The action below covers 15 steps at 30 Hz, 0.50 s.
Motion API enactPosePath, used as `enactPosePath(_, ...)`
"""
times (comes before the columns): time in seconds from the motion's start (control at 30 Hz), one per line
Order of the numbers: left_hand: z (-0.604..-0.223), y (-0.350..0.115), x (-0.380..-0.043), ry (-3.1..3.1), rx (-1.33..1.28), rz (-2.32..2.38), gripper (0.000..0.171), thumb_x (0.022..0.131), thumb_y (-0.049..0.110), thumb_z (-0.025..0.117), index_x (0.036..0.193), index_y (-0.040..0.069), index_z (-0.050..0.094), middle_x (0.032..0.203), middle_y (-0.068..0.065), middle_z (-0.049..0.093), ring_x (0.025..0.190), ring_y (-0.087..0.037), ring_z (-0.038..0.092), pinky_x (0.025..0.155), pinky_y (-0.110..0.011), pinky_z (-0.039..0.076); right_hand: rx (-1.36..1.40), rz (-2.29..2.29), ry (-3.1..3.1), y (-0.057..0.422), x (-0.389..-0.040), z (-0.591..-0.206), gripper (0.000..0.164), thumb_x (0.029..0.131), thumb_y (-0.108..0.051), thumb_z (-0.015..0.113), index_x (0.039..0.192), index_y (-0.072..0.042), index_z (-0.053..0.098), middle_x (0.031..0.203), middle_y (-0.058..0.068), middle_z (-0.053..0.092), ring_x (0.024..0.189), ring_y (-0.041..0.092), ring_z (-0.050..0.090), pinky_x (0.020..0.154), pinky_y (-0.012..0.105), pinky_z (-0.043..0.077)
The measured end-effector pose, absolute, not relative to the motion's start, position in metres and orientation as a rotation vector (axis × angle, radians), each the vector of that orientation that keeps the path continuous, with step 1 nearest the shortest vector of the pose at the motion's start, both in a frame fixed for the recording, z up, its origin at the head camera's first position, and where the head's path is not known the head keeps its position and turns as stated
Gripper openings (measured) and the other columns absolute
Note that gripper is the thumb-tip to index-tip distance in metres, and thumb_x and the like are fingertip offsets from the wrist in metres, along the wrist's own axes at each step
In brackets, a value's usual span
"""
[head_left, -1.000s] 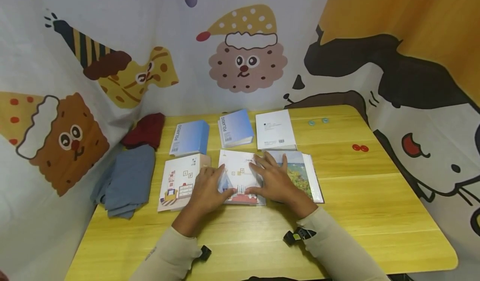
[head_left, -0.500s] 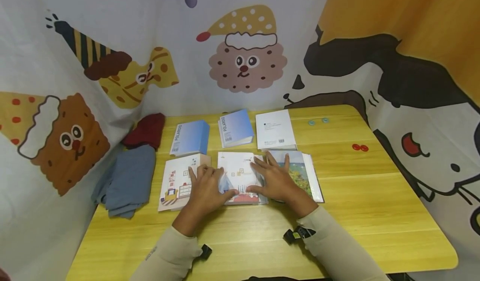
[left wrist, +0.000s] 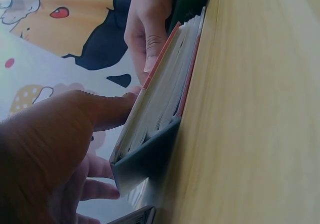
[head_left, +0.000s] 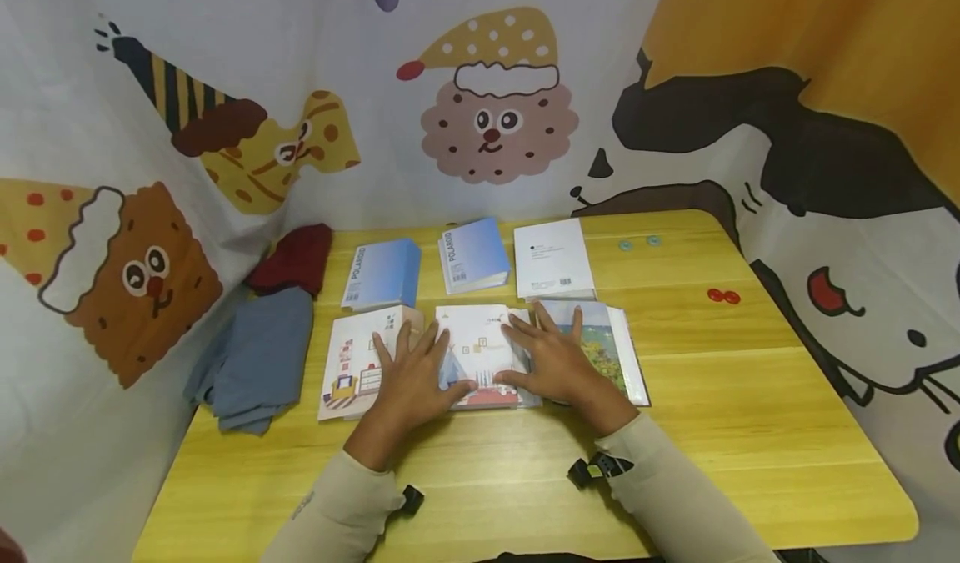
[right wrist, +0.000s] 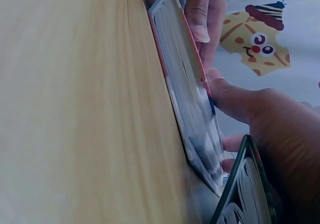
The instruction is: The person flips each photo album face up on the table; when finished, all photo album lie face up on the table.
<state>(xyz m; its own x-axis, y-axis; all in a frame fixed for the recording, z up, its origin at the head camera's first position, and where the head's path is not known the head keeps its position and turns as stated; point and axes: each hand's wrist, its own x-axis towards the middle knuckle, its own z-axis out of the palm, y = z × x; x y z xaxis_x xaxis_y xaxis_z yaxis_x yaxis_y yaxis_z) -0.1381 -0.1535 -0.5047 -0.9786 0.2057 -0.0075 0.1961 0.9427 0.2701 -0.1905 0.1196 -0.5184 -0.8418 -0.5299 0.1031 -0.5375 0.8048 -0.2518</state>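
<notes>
In the head view, a white photo album (head_left: 465,329) with a tent drawing lies flat in the middle of the front row. My left hand (head_left: 414,379) rests at its left edge, fingers spread toward the neighbouring white album (head_left: 347,338) with furniture drawings. My right hand (head_left: 553,363) lies along the other edge, its fingers reaching toward an album with a landscape cover (head_left: 604,348). Both thumbs touch the middle album's top cover. The left wrist view shows that album's page edges (left wrist: 160,93) and dark spine side; my fingers extend past the spine.
Behind stand two blue POLAROID albums (head_left: 384,271) (head_left: 477,254) and a white one (head_left: 553,258). Folded grey cloth (head_left: 266,354) and a dark red cloth (head_left: 296,258) lie at the left. Light blue discs (head_left: 639,243) and red discs (head_left: 723,296) are on the right side of the yellow table (head_left: 750,429).
My left hand's fingers have spread and straightened, reaching further over the left album. The middle album has turned slightly straighter. My right hand has barely moved.
</notes>
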Motion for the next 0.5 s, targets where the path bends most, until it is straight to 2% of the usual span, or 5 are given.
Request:
enactPosePath(0.13,-0.504,-0.153,-0.138,3.065,0.315,0.423,0.104,0.093,0.083,0.062,0.169,0.014,0.043,0.180,-0.013,0.033,0.167,-0.056,0.014,0.121,-0.092,-0.004,0.887,0.414,-2.960,0.120,-0.191,-0.518,0.091,0.093,-0.082,0.064,0.163,-0.026,0.053,0.172,0.002,0.048,0.170,0.043,0.019,0.116,0.095,-0.006)
enactPosePath(0.23,-0.502,-0.156,-0.138,3.039,0.311,0.441,0.105,0.094,0.084,0.060,0.172,0.018,0.037,0.181,-0.012,0.029,0.168,-0.055,0.009,0.121,-0.091,-0.007,0.890,0.398,-2.959,0.119,-0.192,-0.516,0.090,0.093,-0.082,0.063,0.163,-0.025,0.054,0.172,0.002,0.047,0.170,0.042,0.020,0.116,0.095,-0.004)
enactPosePath(0.37,-0.496,-0.167,-0.138,3.027,0.283,0.462,0.106,0.094,0.085,0.058,0.175,0.024,0.030,0.184,-0.011,0.022,0.170,-0.052,0.004,0.122,-0.089,-0.009,0.890,0.418,-2.951,0.117,-0.191,-0.512,0.094,0.094,-0.080,0.065,0.167,-0.023,0.048,0.179,0.008,0.035,0.171,0.041,0.020,0.118,0.094,-0.003)
enactPosePath(0.5,-0.491,-0.186,-0.135,3.049,0.267,0.477,0.107,0.093,0.085,0.060,0.175,0.023,0.031,0.184,-0.010,0.019,0.170,-0.053,0.006,0.122,-0.090,-0.007,0.907,0.437,-2.942,0.108,-0.192,-0.505,0.099,0.094,-0.080,0.064,0.171,-0.021,0.040,0.183,0.013,0.023,0.170,0.042,0.020,0.120,0.093,-0.001)
